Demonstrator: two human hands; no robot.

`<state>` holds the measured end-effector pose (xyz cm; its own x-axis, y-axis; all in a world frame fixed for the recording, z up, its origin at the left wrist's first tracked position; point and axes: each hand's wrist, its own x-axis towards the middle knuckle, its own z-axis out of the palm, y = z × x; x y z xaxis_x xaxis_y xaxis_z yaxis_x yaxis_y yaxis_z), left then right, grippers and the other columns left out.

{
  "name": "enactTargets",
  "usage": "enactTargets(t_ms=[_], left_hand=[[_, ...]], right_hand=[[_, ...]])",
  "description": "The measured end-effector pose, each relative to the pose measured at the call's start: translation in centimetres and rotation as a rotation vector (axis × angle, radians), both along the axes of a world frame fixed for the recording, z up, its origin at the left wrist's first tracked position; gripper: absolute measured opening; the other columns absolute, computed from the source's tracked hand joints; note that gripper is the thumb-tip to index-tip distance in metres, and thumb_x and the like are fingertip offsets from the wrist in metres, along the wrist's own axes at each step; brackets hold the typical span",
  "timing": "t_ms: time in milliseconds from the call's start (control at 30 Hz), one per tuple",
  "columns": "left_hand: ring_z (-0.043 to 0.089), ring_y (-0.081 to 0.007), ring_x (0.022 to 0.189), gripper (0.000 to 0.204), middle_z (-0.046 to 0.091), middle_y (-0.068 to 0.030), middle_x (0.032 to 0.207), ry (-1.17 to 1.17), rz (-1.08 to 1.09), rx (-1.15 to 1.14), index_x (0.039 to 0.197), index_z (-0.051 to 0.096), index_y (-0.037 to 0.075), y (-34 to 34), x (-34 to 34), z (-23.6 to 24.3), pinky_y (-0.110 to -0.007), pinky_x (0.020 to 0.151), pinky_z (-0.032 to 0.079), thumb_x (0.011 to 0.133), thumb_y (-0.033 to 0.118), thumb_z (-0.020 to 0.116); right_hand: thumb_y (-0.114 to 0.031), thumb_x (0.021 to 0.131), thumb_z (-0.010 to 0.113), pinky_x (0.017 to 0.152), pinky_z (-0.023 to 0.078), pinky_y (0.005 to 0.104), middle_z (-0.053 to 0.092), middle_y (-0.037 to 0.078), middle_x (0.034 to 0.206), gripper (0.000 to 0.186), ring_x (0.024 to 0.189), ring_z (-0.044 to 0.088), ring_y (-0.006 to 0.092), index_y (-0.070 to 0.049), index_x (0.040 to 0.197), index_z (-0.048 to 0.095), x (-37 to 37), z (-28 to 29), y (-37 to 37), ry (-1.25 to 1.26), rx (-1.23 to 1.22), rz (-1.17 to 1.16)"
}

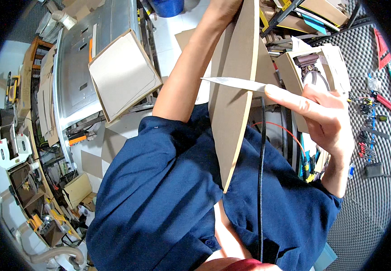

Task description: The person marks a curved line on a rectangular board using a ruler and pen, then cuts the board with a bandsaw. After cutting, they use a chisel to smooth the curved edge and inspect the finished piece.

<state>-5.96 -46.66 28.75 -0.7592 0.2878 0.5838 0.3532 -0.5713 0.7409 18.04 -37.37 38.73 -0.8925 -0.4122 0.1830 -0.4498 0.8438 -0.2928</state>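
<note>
A long brown board (229,122) with a pale curved edge stands on edge along the middle, its lower tip against my dark shirt. My left hand (224,7) is closed on its far part at the top, partly cut off by the picture's rim. My right hand (321,113) is closed around a thin, pointed metal blade (233,82), with the index finger stretched along it. The blade lies across the board's edge, its tip reaching to the left. The blade's handle is hidden in my fingers.
On the left stand a metal table (76,86), a board with pale sheets (123,77) and a cluttered shelf (26,189). A blue bucket (166,7) is at the top. On the right are a box (290,67) and grey foam (371,203) with tools.
</note>
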Motion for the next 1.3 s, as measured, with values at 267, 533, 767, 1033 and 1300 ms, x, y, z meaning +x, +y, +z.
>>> enactTargets(t_ms=[267, 533, 767, 1033, 1300], left_hand=[[0.039, -0.0052, 0.06, 0.061, 0.044, 0.0057, 0.066, -0.038, -0.057, -0.012, 0.076, 0.053, 0.006, 0.1, -0.6, -0.4, -0.023, 0.053, 0.033, 0.088, 0.065, 0.039], [0.035, -0.0058, 0.059, 0.062, 0.041, 0.0053, 0.063, 0.083, 0.057, -0.072, 0.071, 0.049, 0.006, -0.2, -1.4, -0.7, -0.026, 0.052, 0.029, 0.089, 0.065, 0.037], [0.035, -0.0066, 0.059, 0.063, 0.041, 0.0051, 0.063, 0.086, 0.059, -0.055, 0.071, 0.048, 0.005, 0.6, -0.6, -0.3, -0.027, 0.052, 0.028, 0.089, 0.064, 0.035], [0.035, -0.0067, 0.057, 0.062, 0.042, 0.0047, 0.063, 0.035, 0.056, -0.073, 0.073, 0.049, 0.005, 1.1, -0.3, -0.3, -0.027, 0.05, 0.027, 0.09, 0.063, 0.035], [0.035, -0.0053, 0.058, 0.063, 0.04, 0.005, 0.061, 0.049, 0.038, -0.091, 0.075, 0.052, 0.005, 1.0, -0.4, -0.4, -0.026, 0.05, 0.028, 0.089, 0.064, 0.037]], right_hand=[[0.006, 0.062, 0.055, 0.043, 0.029, 0.0291, 0.034, 0.003, 0.056, 0.055, 0.046, 0.037, 0.0167, -0.016, 0.111, 0.067, -0.2, -0.5, -0.7, -0.025, -0.044, 0.028], [0.001, 0.058, 0.057, 0.04, 0.03, 0.0257, 0.042, 0.001, 0.05, 0.049, 0.042, 0.038, 0.0119, -0.011, 0.103, 0.071, 3.0, 0.8, 3.4, 0.166, -0.086, -0.071], [0.005, 0.059, 0.059, 0.041, 0.03, 0.026, 0.041, 0.0, 0.052, 0.048, 0.043, 0.039, 0.0122, -0.008, 0.104, 0.069, 2.1, -0.2, 2.8, 0.115, -0.088, 0.019], [0.0, 0.062, 0.058, 0.043, 0.03, 0.0279, 0.033, 0.0, 0.054, 0.051, 0.045, 0.035, 0.0136, -0.015, 0.11, 0.068, -0.1, -0.4, -0.3, 0.047, 0.0, 0.041], [0.002, 0.058, 0.06, 0.045, 0.038, 0.0314, 0.036, 0.003, 0.063, 0.07, 0.05, 0.042, 0.0186, -0.032, 0.119, 0.06, 0.2, -0.2, -0.7, -0.012, 0.065, -0.001]])
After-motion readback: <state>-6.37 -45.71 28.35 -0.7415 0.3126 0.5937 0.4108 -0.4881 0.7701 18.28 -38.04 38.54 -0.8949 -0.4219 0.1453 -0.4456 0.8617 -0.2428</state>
